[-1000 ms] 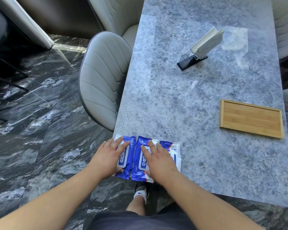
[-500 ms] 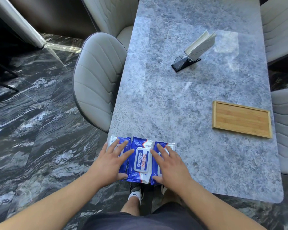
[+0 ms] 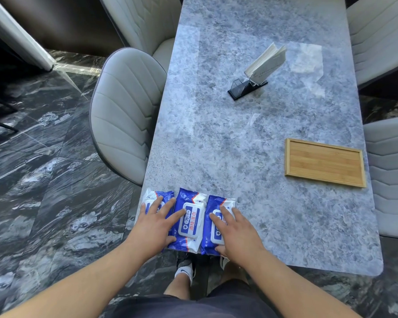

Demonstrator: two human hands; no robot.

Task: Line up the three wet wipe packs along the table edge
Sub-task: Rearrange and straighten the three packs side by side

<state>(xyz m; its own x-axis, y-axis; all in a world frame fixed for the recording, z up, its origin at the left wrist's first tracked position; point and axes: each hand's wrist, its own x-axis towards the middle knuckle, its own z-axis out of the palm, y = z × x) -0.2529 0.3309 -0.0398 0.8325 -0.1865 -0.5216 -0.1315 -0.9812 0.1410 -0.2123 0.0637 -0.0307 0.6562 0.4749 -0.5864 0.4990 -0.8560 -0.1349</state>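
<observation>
Bright daylight, glare patches on table (image 3: 251, 138); sharp focus, wide-angle bending at edges.

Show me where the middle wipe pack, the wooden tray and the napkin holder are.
middle wipe pack (image 3: 190, 222), head view, on its white flip lid.
wooden tray (image 3: 324, 162), head view, on the bare bamboo floor inside the rim.
napkin holder (image 3: 240, 88), head view, on its black base, left of the napkins.

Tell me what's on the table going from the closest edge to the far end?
Three wet wipe packs under the left hand and right hand → wooden tray → card holder.
</observation>
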